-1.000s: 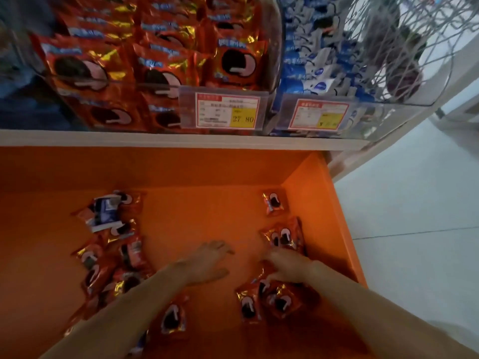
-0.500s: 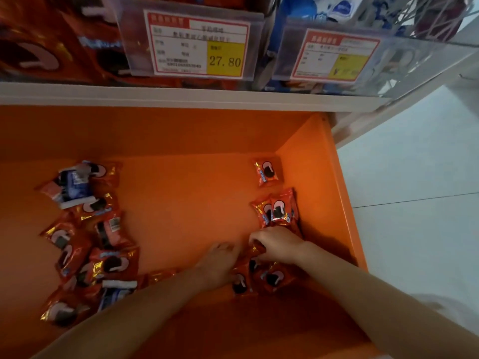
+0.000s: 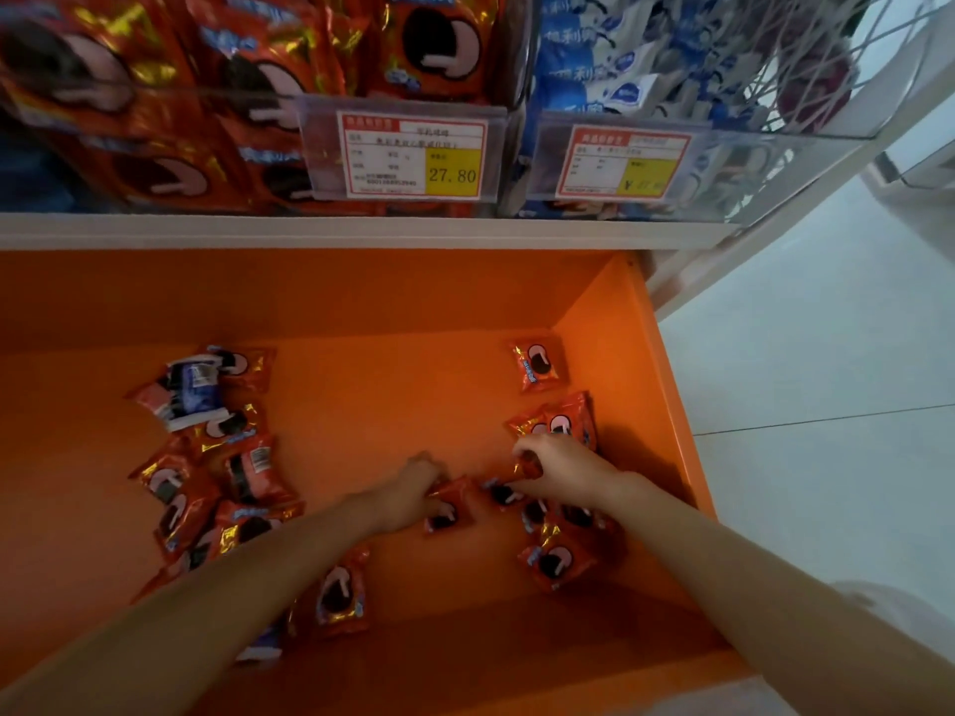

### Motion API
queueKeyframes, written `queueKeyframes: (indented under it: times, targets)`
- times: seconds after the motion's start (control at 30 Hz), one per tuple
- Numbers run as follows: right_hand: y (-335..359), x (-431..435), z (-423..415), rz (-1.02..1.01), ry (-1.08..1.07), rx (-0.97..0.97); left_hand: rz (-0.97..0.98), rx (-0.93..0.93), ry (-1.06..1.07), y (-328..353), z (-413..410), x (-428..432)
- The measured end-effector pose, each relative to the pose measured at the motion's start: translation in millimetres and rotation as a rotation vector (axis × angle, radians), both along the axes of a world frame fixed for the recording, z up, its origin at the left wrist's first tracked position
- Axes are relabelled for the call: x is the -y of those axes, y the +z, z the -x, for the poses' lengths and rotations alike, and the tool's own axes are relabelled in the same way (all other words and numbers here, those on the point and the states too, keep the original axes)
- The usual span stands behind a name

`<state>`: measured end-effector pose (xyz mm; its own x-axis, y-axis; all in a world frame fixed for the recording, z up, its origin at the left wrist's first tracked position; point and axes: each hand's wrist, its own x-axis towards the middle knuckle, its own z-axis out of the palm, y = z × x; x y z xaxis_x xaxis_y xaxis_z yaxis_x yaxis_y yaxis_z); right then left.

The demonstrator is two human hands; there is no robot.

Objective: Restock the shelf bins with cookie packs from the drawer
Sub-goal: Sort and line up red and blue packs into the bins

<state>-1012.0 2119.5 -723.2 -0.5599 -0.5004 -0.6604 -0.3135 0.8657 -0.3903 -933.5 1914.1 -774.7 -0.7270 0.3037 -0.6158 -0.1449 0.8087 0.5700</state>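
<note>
Left hand curls around red cookie pack on drawer floor, mid-drawer. Right hand pinches second pack at the right-side cluster. Loose packs lie scattered at drawer left.

Both bare forearms reach forward and down, converging. The left hand, knuckles up, curls its fingers onto a cookie pack. The right hand, just beside it, pinches a second pack between thumb and curled fingers.
</note>
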Motion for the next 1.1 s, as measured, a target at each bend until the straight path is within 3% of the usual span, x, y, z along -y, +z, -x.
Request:
queueKeyframes:
  times: [0.13,0.43,0.73,0.9,1.1]
  targets:
    - [25.0,8.5,-6.4,0.141,-0.181,0.02,0.004,-0.089,0.076,28.9,3.1,15.5]
    - [68.8,17.4,-26.2,0.35,-0.342,-0.05,-0.035,-0.298,0.483,88.8,-26.1,28.2]
    - [132.4,25.3,-50.8,0.49,-0.378,-0.086,-0.007,-0.493,0.529,147.1,-39.9,40.2]
    - [169.3,32.7,-54.1,0.588,-0.369,-0.165,-0.013,-0.622,0.476,197.5,-41.1,51.5]
    - [213.4,52.4,-39.9,0.685,-0.35,-0.297,-0.103,-0.774,0.581,258.9,-41.6,59.9]
